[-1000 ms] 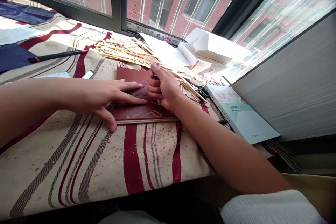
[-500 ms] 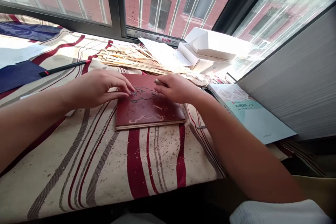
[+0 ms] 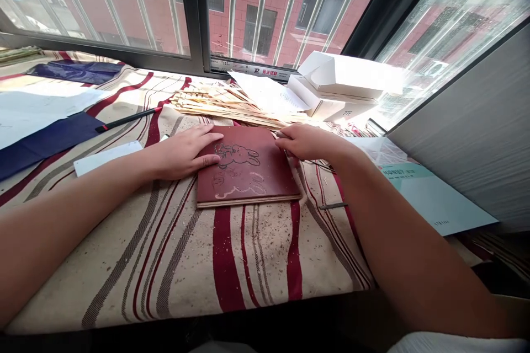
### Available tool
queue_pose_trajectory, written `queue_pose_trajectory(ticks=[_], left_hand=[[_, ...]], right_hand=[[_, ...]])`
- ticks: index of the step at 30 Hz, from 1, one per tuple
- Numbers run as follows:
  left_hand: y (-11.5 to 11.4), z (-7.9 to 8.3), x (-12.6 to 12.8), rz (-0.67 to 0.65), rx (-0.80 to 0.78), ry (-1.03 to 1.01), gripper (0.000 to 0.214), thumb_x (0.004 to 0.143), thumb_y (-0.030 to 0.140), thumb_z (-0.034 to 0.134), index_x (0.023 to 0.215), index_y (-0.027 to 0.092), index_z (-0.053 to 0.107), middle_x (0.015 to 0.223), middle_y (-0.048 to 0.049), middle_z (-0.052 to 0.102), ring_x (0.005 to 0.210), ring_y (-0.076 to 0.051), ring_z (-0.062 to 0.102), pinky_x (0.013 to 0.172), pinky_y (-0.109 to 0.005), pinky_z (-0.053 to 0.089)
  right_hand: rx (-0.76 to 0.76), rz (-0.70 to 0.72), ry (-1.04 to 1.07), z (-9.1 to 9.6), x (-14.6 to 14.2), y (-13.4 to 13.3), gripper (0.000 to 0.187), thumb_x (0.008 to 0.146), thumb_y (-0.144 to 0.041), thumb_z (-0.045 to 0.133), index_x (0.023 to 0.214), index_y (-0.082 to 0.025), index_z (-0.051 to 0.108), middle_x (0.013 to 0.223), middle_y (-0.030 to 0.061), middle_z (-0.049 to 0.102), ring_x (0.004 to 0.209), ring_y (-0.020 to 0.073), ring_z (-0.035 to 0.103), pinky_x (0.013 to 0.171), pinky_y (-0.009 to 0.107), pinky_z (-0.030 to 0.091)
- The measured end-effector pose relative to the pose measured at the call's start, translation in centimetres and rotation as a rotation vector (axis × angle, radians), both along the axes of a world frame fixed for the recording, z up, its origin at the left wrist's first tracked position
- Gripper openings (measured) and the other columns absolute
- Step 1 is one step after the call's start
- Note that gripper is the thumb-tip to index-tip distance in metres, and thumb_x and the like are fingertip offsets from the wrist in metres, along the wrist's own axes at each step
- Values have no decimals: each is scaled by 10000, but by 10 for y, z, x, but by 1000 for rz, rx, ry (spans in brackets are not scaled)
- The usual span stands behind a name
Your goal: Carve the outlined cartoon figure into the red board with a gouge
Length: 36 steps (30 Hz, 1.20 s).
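Observation:
A dark red wooden board [image 3: 265, 174] with a rabbit outline cut into it lies flat on the striped cloth [image 3: 186, 253]. My left hand [image 3: 186, 150] rests on the board's left edge, fingers stretched out flat and thumb on the surface. My right hand [image 3: 304, 142] sits at the board's upper right corner with its fingers curled inward; what they hold, if anything, is hidden. Wood shavings are scattered over the cloth in front of the board.
Thin wooden sheets [image 3: 223, 103] are stacked behind the board, with white paper [image 3: 269, 92] and white boxes [image 3: 343, 81] by the window. A black-and-red pencil [image 3: 126, 119], blue sheets [image 3: 45, 138] and white paper lie left. A teal booklet [image 3: 426, 198] lies right, with a small metal tool [image 3: 333, 206] beside it.
My right hand stopped pressing a tool upright on the board and moved to its upper right corner. My left hand slid to the board's left edge. The carved rabbit now shows.

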<state>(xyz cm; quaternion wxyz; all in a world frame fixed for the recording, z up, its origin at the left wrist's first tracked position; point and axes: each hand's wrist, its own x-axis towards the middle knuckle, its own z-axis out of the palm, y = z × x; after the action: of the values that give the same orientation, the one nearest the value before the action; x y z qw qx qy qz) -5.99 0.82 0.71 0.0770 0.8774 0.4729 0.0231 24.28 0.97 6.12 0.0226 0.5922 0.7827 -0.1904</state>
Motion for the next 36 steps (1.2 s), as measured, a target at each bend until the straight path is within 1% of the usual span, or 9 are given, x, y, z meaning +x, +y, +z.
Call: queue_pose_trajectory(ticks=[1, 3, 8, 13, 18, 22, 29, 34, 36], left_hand=[[1, -1, 0, 15, -9, 5, 815, 1021, 629, 354, 1637, 101, 434, 1781, -203, 277, 1662, -343, 266, 1357, -513, 219], [3, -2, 0, 37, -11, 7, 822, 1021, 630, 348, 1645, 98, 420, 1788, -207, 254, 1671, -339, 238, 1360, -507, 204], [8, -5, -2, 53, -13, -10, 857, 1013, 657, 328, 1652, 91, 409, 1776, -216, 279, 1666, -339, 253, 1358, -499, 209], [8, -1, -4, 9, 68, 3, 818, 1003, 624, 319, 1601, 92, 485, 1698, -205, 433, 1595, -346, 378, 1334, -513, 258], [6, 10, -10, 82, 160, 36, 722, 987, 551, 333, 1449, 69, 608, 1477, -222, 637, 1421, -363, 554, 1243, -528, 394], [6, 14, -16, 85, 170, -3, 616, 972, 485, 372, 1369, 106, 653, 1384, -195, 698, 1333, -341, 612, 1198, -521, 445], [2, 23, -18, 135, 142, -49, 606, 972, 497, 391, 1362, 139, 686, 1338, -179, 693, 1264, -330, 649, 1156, -509, 488], [-3, 26, -15, 138, 168, 20, 635, 988, 508, 382, 1411, 122, 657, 1405, -203, 660, 1333, -361, 606, 1192, -548, 445], [-4, 24, -14, 107, 151, 57, 630, 999, 500, 382, 1437, 123, 632, 1450, -197, 653, 1362, -342, 593, 1215, -517, 429]], right_hand=[[44, -7, -101, 0, 2, 2, 307, 1064, -350, 499, 786, -221, 506, 694, 56, 719, 713, 205, 647, 680, 350, 405], [88, -12, -146, 0, 4, 2, 279, 1070, -381, 474, 846, -218, 515, 788, 64, 752, 730, 207, 671, 703, 355, 407], [47, 60, -195, 2, -9, -9, 276, 1071, -426, 458, 911, -211, 524, 905, 78, 767, 763, 205, 692, 718, 340, 413], [94, 77, -205, -2, -16, -11, 288, 1067, -446, 453, 1002, -200, 588, 977, 111, 762, 871, 240, 691, 718, 335, 400], [275, 93, -177, -13, -22, -8, 278, 1043, -401, 467, 1036, -186, 642, 1092, 175, 753, 974, 300, 686, 739, 357, 376], [312, 65, -174, -18, -28, -11, 272, 1047, -372, 458, 1052, -174, 645, 1087, 189, 756, 964, 305, 677, 712, 353, 340], [336, 3, -91, -18, -31, -14, 296, 1033, -360, 486, 1223, -149, 570, 1098, 204, 744, 906, 299, 642, 668, 343, 310], [349, 20, -24, -17, -32, -14, 251, 1042, -333, 448, 1184, -166, 571, 1088, 193, 742, 868, 279, 612, 658, 345, 304], [357, 26, -7, -17, -31, -12, 232, 1046, -326, 438, 1151, -174, 579, 1069, 187, 739, 861, 274, 606, 665, 347, 307]])
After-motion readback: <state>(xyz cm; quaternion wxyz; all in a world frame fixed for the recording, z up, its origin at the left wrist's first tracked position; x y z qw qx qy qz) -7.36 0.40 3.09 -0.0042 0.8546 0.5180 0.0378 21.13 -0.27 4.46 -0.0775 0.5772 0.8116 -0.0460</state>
